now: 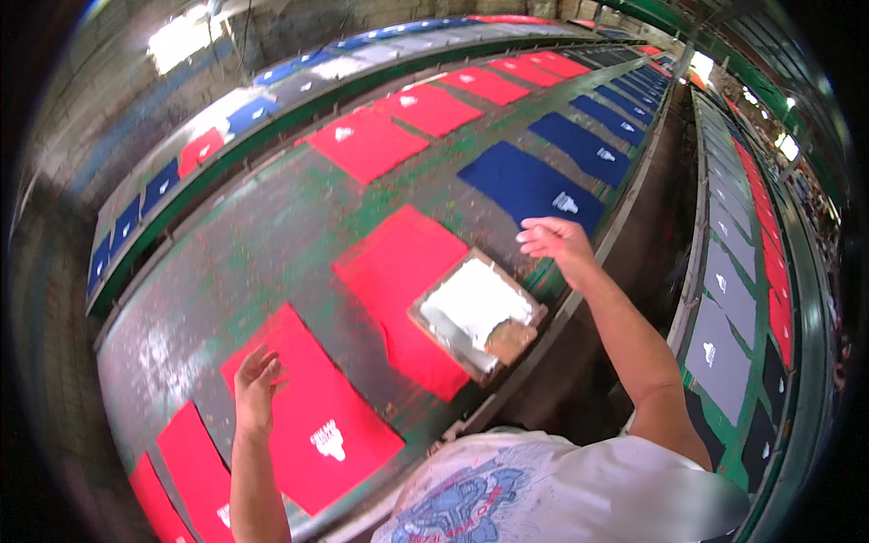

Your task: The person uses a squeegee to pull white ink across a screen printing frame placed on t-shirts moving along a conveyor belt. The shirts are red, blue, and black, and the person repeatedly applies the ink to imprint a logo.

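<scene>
My left hand (260,385) is raised over a red fabric panel (317,398) with a white print, its fingers loosely bent and apart, holding nothing. My right hand (559,249) is open and empty above the far corner of a wooden-framed screen (478,308), near a navy panel (516,181) with a white print. The screen holds white ink and has a brown piece at its near corner; it lies over the right part of another red panel (380,271), hiding whatever is beneath it.
The long green-stained table (190,281) carries rows of red and navy panels. Parallel tables with printed panels run at left (136,253) and right (751,407), beyond a dark gap (634,290). A block wall (109,100) stands at left; metal roof beams run at upper right.
</scene>
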The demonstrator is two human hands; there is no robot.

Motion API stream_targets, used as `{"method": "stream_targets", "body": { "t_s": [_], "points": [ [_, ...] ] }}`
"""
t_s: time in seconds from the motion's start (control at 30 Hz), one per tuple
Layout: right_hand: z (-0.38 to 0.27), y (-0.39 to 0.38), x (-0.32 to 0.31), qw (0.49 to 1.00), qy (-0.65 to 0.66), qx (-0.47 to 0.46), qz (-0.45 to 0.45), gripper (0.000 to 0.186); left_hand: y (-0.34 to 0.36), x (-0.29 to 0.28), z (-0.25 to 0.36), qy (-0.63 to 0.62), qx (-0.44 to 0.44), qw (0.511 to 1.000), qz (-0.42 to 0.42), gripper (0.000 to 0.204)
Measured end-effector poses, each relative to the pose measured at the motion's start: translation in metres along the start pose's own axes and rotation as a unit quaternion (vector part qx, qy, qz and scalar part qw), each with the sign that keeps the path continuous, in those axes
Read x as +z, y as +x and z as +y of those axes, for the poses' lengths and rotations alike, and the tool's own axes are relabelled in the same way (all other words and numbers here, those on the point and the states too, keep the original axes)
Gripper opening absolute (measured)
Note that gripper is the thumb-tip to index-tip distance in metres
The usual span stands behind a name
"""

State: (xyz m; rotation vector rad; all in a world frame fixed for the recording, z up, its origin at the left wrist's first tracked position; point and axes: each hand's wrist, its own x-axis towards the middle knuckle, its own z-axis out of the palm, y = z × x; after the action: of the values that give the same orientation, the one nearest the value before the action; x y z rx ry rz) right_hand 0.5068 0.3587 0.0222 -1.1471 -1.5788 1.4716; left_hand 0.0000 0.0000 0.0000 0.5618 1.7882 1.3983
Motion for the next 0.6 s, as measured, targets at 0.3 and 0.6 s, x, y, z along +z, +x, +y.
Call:
{"method": "stream_targets", "body": {
  "t_s": [0.3,0.6],
  "points": [
    [0.046,-0.077,-0.02,0.998,-0.05,0.022,-0.01,0.034,-0.079,0.038,-0.094,-0.043,-0.022,0.999,0.019,0.053],
    [0.09,-0.074,-0.018,0.871,-0.35,-0.22,-0.266,0.03,-0.114,0.168,-0.159,-0.06,0.059,0.993,0.079,0.044]
  ]
}}
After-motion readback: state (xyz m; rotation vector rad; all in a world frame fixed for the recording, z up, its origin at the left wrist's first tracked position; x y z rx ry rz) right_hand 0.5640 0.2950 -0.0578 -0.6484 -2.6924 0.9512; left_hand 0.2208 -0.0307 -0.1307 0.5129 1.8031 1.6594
